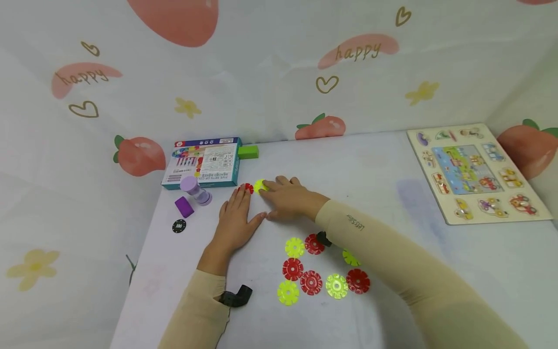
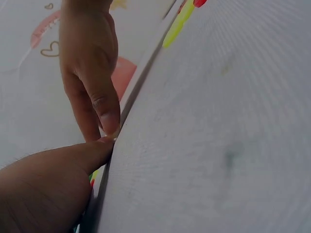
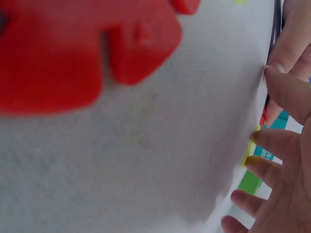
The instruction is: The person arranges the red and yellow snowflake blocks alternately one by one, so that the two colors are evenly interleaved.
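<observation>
My left hand (image 1: 234,224) lies flat on the table, its extended fingertips over a red notched plastic disc (image 1: 249,187). Right beside it, my right hand (image 1: 289,199) rests its index and middle fingertips on a yellow-green notched disc (image 1: 259,185). In the right wrist view those fingers of the right hand (image 3: 286,170) touch the edge of the yellow-green disc (image 3: 248,148). The two thumbs point at each other and their tips come together in both wrist views. Part of each disc is hidden under the fingers.
Several red and yellow-green discs (image 1: 311,282) lie nearer, some by the right sleeve. Behind the left hand are a boxed toy set (image 1: 205,165), a green block (image 1: 248,152), a purple hourglass (image 1: 200,194), a purple block (image 1: 184,207) and a black chip (image 1: 178,226). A wooden puzzle board (image 1: 444,198) lies right.
</observation>
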Demonstrator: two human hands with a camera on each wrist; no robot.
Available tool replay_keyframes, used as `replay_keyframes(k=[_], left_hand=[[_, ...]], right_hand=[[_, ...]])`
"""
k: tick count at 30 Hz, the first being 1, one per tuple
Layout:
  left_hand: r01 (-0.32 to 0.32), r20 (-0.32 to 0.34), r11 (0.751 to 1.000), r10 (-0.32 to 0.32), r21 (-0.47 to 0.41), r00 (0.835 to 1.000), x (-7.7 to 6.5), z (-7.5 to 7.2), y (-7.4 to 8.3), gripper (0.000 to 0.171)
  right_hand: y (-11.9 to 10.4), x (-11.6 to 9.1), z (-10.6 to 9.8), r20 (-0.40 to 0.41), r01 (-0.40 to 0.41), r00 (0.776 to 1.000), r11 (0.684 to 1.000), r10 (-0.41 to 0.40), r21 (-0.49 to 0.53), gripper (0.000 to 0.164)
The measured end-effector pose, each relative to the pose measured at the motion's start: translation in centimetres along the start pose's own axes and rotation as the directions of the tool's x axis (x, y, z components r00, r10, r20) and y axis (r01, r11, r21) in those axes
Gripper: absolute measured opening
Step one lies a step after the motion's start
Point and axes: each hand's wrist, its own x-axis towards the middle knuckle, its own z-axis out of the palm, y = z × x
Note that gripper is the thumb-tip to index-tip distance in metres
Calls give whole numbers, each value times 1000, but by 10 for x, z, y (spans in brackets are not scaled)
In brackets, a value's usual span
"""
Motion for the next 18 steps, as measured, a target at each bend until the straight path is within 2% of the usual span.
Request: replay_keyframes(k=[7,18], left_hand=[[-48,19,999,48,-6,999,-2,-4,-6,90],[-60,17,998,61,-28,998,-2,-5,-10,89]], right_hand=[[-5,1,-1,-5,-3,1000,1000,3,-19,85],[-6,-2,1,-9,-8,1000,1000,8,-10,88]])
